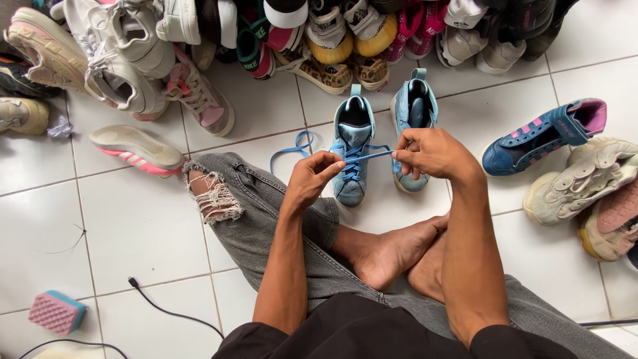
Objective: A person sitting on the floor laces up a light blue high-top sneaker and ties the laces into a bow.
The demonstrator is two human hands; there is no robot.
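Two light blue high-top shoes stand side by side on the white tiled floor in front of my crossed legs. My left hand [312,178] pinches the blue lace [369,156] just left of the left blue shoe [351,156]. Over the right blue shoe [413,110], my right hand [432,154] grips the same lace. The lace runs taut between both hands across the left shoe's eyelets. A loose loop of lace [290,149] trails on the floor to the left.
A heap of mixed shoes [199,40] lines the far edge. A dark blue sneaker with pink stripes [541,136] and beige sneakers [585,183] lie at right. A white-and-pink sole [136,149] lies at left, a pink sponge [56,311] and black cable [166,309] near left.
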